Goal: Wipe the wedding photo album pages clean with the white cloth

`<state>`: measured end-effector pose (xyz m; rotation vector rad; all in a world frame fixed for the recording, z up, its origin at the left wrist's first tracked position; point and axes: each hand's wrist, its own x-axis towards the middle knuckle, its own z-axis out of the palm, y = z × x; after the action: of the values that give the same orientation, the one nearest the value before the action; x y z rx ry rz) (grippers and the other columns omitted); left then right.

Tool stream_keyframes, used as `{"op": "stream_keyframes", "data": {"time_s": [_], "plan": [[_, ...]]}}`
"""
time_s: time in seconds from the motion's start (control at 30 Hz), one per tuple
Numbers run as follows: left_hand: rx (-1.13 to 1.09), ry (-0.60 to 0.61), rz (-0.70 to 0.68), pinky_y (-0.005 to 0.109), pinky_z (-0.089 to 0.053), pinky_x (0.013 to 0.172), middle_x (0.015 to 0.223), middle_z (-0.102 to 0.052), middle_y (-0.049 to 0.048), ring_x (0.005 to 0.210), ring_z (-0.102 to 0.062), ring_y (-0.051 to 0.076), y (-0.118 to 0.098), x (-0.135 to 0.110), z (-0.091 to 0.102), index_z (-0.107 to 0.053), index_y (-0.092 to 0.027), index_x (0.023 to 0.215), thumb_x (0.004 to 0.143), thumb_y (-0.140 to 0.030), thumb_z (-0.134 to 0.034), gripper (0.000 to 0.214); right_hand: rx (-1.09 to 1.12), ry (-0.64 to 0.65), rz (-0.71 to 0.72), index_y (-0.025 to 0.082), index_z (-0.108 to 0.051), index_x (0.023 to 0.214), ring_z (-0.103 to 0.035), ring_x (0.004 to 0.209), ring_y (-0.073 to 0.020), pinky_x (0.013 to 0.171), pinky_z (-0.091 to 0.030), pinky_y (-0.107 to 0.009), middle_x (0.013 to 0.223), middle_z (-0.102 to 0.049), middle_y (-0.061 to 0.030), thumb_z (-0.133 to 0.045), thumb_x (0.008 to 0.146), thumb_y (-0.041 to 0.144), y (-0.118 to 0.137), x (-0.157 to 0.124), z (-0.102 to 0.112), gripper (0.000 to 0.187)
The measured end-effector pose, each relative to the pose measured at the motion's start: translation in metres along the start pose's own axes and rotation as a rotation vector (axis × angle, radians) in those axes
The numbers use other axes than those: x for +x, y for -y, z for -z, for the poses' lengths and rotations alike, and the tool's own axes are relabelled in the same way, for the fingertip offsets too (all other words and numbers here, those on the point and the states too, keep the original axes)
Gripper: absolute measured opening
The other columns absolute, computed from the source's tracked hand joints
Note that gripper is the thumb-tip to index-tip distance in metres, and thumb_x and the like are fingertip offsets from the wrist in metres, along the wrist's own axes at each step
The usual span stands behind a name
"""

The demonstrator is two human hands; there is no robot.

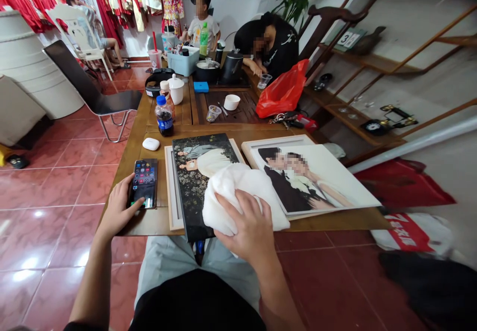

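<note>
My right hand presses down on a bunched white cloth, which lies across a dark framed wedding portrait and the edge of a lighter wedding portrait. A pale wooden frame sticks out from under the dark portrait. My left hand is at the near left of the wooden table, its thumb over the lower part of a black smartphone and its fingers at the phone's edge.
Beyond the portraits, the table holds a cola bottle, a white earbud case, a tea set and a red plastic bag. Two people sit at the far end. Red floor tiles lie left of the table, and wooden shelves stand right.
</note>
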<state>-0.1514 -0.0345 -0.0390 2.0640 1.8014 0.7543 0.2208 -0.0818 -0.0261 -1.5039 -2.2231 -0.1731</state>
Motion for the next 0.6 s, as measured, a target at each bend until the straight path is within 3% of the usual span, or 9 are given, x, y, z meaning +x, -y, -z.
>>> {"op": "stream_keyframes", "data": {"time_s": [0.13, 0.23, 0.43, 0.6], "plan": [[-0.066, -0.156, 0.02, 0.055, -0.032, 0.123, 0.151, -0.048, 0.0126, 0.146, -0.041, 0.032, -0.014, 0.004, -0.002, -0.041, -0.024, 0.151, 0.101, -0.044, -0.046, 0.054, -0.007, -0.002, 0.011, 0.033, -0.055, 0.148, -0.053, 0.124, -0.0353, 0.107, -0.031, -0.052, 0.135, -0.059, -0.0124, -0.068, 0.083, 0.049, -0.001, 0.0, 0.001, 0.068], [0.03, -0.228, -0.054, 0.053, -0.033, 0.123, 0.146, -0.051, 0.0135, 0.143, -0.044, 0.031, -0.045, 0.016, -0.006, -0.052, -0.022, 0.142, 0.104, -0.04, -0.043, 0.043, -0.008, 0.014, 0.012, 0.032, -0.054, 0.148, -0.053, 0.124, -0.0355, 0.107, -0.031, -0.052, 0.135, -0.059, -0.0124, -0.068, 0.083, 0.049, -0.001, 0.001, 0.002, 0.068], [0.236, 0.009, -0.311, 0.048, -0.04, 0.119, 0.147, -0.054, 0.0116, 0.139, -0.049, 0.028, -0.12, 0.071, -0.028, -0.051, -0.023, 0.145, 0.105, -0.026, -0.035, 0.043, 0.007, 0.0, -0.019, 0.03, -0.06, 0.143, -0.054, 0.122, -0.0352, 0.106, -0.032, -0.053, 0.132, -0.06, -0.0138, -0.067, 0.083, 0.046, 0.004, 0.004, 0.005, 0.062], [0.37, 0.102, -0.388, 0.048, -0.035, 0.122, 0.155, -0.05, 0.0143, 0.146, -0.044, 0.029, -0.143, 0.116, -0.06, -0.05, -0.018, 0.147, 0.104, -0.026, -0.036, 0.046, 0.0, 0.005, -0.021, 0.03, -0.061, 0.142, -0.054, 0.122, -0.0341, 0.105, -0.033, -0.052, 0.132, -0.061, -0.0132, -0.067, 0.083, 0.044, 0.006, 0.004, 0.006, 0.061]]}}
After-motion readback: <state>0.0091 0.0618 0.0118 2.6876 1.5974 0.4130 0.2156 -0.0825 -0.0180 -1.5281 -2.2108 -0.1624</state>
